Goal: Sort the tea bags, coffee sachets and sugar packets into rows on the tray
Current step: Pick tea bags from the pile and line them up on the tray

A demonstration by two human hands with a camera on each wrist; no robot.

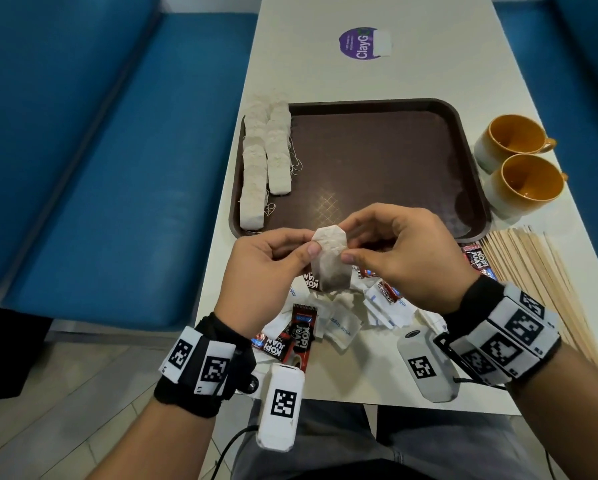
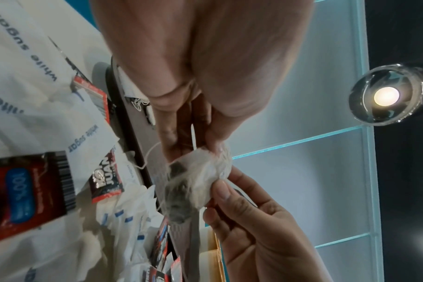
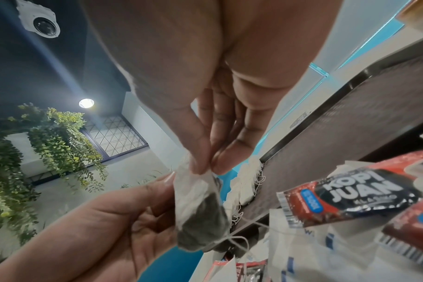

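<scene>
A white tea bag (image 1: 331, 259) (image 2: 193, 183) (image 3: 200, 208) hangs upright above the pile, its dark leaves settled at the bottom. My left hand (image 1: 273, 261) pinches its top left edge and my right hand (image 1: 391, 251) pinches its top right edge. On the brown tray (image 1: 377, 161), two rows of tea bags (image 1: 264, 157) lie along the left side. Under my hands is a loose pile of red coffee sachets (image 1: 299, 336) (image 3: 350, 198) and white sugar packets (image 1: 342, 327) (image 2: 36, 63). A thin string (image 3: 237, 238) trails from the held bag.
Two orange-lined mugs (image 1: 519, 168) stand right of the tray. A bundle of wooden stirrers (image 1: 539, 282) lies at the near right. A purple sticker (image 1: 359, 43) is on the far tabletop. Blue bench seats (image 1: 100, 168) flank the table.
</scene>
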